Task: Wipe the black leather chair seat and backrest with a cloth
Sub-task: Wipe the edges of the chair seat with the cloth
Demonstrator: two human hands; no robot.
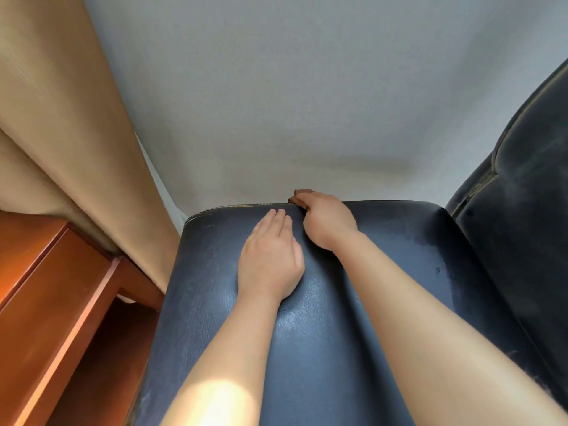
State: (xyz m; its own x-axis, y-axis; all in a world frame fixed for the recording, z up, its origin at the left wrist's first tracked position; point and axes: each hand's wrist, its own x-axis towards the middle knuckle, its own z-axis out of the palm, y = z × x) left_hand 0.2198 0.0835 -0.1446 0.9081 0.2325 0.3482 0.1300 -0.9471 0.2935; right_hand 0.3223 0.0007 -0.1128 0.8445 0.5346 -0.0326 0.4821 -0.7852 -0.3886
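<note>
The brown cloth (298,196) sits at the top edge of the black leather chair backrest (322,302), mostly hidden under the right hand (327,221), whose grip curls around it. The left hand (270,259) lies flat beside it, fingers straight. A second black chair (522,210) crowds the right; a wooden desk (55,302) and tan curtain (61,133) stand left

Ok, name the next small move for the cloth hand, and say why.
Probably drag the brown cloth sideways along the black leather chair's top edge. The right hand grips it right at that edge, the left hand lies flat beside it, bracing, and dull smears show further right.
</note>
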